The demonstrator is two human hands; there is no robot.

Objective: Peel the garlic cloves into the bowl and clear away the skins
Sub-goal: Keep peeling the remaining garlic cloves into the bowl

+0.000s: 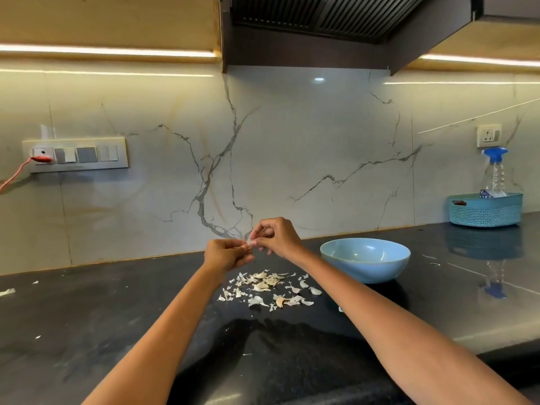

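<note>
Both my hands are raised above the black counter (117, 317), meeting at a small garlic clove (249, 242). My left hand (226, 254) grips the clove from below, and my right hand (276, 236) pinches its skin from above with curled fingers. Under them lies a scattered pile of white garlic skins (268, 287), with a few cloves mixed in, one clove (280, 301) at the pile's near edge. To the right of the pile stands a light blue bowl (365, 258); its visible inside looks empty.
A teal plastic basket (486, 210) holding a spray bottle (494, 173) stands at the back right against the marble wall. Stray skin bits (7, 292) lie at the counter's far left. A switch panel (77, 154) with a red cable is on the left wall.
</note>
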